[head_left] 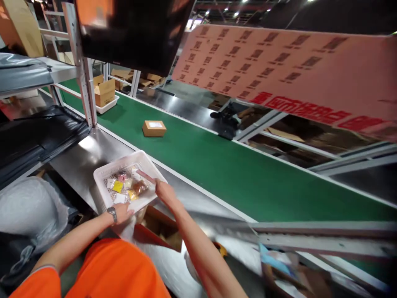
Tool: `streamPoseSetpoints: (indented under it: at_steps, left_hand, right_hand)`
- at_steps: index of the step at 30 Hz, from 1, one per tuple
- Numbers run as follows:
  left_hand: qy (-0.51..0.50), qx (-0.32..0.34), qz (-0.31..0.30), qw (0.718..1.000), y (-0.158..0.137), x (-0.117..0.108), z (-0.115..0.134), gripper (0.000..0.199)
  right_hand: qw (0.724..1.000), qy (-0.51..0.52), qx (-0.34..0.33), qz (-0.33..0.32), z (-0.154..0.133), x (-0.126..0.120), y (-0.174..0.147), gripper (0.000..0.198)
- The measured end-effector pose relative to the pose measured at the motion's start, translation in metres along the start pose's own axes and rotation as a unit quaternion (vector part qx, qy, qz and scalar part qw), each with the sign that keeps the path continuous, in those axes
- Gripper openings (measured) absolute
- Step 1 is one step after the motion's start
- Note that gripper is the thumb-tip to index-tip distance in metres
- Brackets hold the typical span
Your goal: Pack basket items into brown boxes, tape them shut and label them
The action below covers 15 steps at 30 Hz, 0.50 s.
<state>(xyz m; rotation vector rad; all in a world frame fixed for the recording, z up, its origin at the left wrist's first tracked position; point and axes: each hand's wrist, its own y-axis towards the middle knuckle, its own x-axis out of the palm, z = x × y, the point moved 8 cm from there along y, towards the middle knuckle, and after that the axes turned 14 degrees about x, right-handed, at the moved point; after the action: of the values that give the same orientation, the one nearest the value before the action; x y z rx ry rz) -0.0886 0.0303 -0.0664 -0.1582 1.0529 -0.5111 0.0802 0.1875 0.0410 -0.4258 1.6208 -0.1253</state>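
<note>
- Clock centred on basket, 12 = top of view.
- Location: white plastic basket [101,186] sits low, L of mid-view, at or over the metal ledge [79,161]; green conveyor belt [217,169] runs past from 11 round to 3.
- Contents: small packets in basket, incl. yellow packet [118,186] at 9 & brown packet [140,187] nr 3; labels too small to read.
- Risk 1: basket could tip or slide. Cause: near edge looks to overhang, so uneven support or L hand letting go; can't tell how much wt the ledge takes.
- Risk 2: packets could spill twd 4–5, where an open carton [161,216] gapes below. Cause: near/R rim dipping.
- Risk 3: slim pink item [145,176] could slip or snag packets. Cause: poss. held by one end only, rest jutting over contents.
- Risk 4: far corner, close to conveyor edge, could catch on it if basket's shoved twd 1, nr the sealed carton [154,129] on the belt.
- L hand [122,213]: at 6 on near rim, forearm in from 7, wristwatch [112,214] on wrist. Looks clamped on rim; fingertips hidden, can't tell their spread.
- R hand [165,191]: btwn 3 & 4, above R rim, arm stretched up from 5. Fingers look curled tog., pinching near end of slim pink item, which points twd 10; exact finger placing unclear.
</note>
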Motion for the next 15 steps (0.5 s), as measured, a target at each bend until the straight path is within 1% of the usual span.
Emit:
streamPoseSetpoints:
  at_steps: [2,3,4,5,6,8,9,11,13,15]
  left_hand:
    - [0.02,0.001,0.024,1.0,0.013,-0.026,-0.013,0.059]
    - [0.03,0.001,0.038,0.999,0.022,-0.039,-0.019,0.065]
    - [0.042,-0.005,0.047,0.998,0.03,-0.051,-0.026,0.076]
    - [0.055,-0.016,0.047,0.997,0.039,-0.061,-0.032,0.09]
    - [0.071,-0.03,0.038,0.996,0.048,-0.068,-0.037,0.105]
    - [0.109,-0.058,0.006,0.992,0.065,-0.078,-0.045,0.128]
    - [0.127,-0.068,-0.016,0.989,0.073,-0.079,-0.048,0.136]
    - [0.15,-0.071,-0.049,0.985,0.085,-0.08,-0.05,0.145]
    - [0.157,-0.064,-0.07,0.983,0.093,-0.078,-0.053,0.151]
    - [0.155,-0.051,-0.08,0.983,0.098,-0.077,-0.057,0.155]
  right_hand:
    - [0.998,0.049,0.002,0.043,0.047,-0.019,-0.034,0.054]
    - [0.992,0.099,-0.017,0.075,0.071,-0.027,-0.056,0.053]
    - [0.983,0.148,-0.034,0.1,0.095,-0.031,-0.08,0.052]
    - [0.973,0.191,-0.052,0.116,0.119,-0.031,-0.104,0.052]
    - [0.967,0.219,-0.067,0.114,0.138,-0.026,-0.126,0.051]
    - [0.964,0.241,-0.073,0.088,0.166,-0.005,-0.16,0.051]
    - [0.966,0.239,-0.071,0.065,0.172,0.009,-0.171,0.052]
    - [0.972,0.225,-0.062,0.021,0.169,0.037,-0.182,0.056]
    - [0.978,0.205,-0.049,-0.008,0.155,0.06,-0.181,0.06]
    - [0.984,0.175,-0.035,-0.02,0.14,0.075,-0.174,0.057]
